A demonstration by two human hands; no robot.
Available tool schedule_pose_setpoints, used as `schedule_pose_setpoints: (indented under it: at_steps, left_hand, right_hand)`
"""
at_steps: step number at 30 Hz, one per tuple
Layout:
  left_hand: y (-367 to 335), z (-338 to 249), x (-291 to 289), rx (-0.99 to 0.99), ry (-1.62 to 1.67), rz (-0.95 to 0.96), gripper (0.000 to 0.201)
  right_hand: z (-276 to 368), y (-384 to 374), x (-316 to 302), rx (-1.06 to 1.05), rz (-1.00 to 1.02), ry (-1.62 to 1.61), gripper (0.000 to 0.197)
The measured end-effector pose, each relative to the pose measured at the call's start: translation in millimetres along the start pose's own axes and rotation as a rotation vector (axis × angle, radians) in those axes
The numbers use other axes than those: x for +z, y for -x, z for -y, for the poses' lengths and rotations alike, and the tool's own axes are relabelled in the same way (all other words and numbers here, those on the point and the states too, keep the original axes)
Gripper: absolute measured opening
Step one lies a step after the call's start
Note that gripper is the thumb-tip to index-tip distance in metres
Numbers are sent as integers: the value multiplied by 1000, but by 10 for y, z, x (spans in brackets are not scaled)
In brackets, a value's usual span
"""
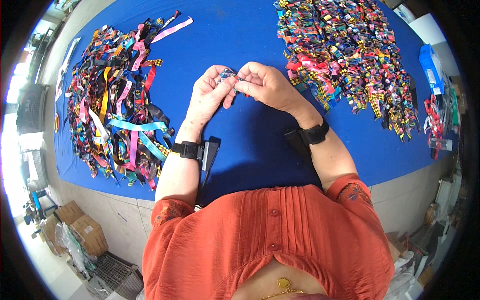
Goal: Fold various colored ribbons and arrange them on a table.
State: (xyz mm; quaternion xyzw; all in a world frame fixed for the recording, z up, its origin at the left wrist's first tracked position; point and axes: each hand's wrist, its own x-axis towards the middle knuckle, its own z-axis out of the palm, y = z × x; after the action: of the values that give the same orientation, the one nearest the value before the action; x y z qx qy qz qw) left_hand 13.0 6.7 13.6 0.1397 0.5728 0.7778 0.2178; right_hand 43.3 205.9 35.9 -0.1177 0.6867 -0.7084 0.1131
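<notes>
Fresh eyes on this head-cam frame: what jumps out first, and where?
A loose tangle of colourful ribbons at left and a denser spread of bunched strips at upper right, both vivid against the blue tabletop. Between them, the left hand and right hand pinch a small patterned piece. Below, the orange-red blouse fills the lower middle.

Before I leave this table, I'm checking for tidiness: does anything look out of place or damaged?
Nothing looks clearly damaged or spilled. A pink ribbon looks stray, jutting from the far end of the tangled ribbon pile on the left onto the blue tablecloth; the bunched ribbons on the right lie packed more closely.
</notes>
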Motion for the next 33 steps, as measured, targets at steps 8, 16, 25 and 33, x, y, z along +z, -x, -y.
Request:
schedule_pose_setpoints:
  at_steps: [8, 16, 25, 33]
  left_hand:
    - [19, -45, 60, -30, -84, 41, 13]
    - [72, -50, 106, -64, -72, 77, 15]
    - [61, -65, 128, -52, -96, 36, 17]
    - [17, -13, 65, -34, 38, -15, 19]
  right_hand:
    - [-164, -16, -115, -12, 21, 158, 14]
    - [62, -11, -162, 354, -1, 74, 27]
    - [-63, -51, -90, 79, -110, 23, 19]
    - [122, 2, 23, 105, -92, 30, 14]
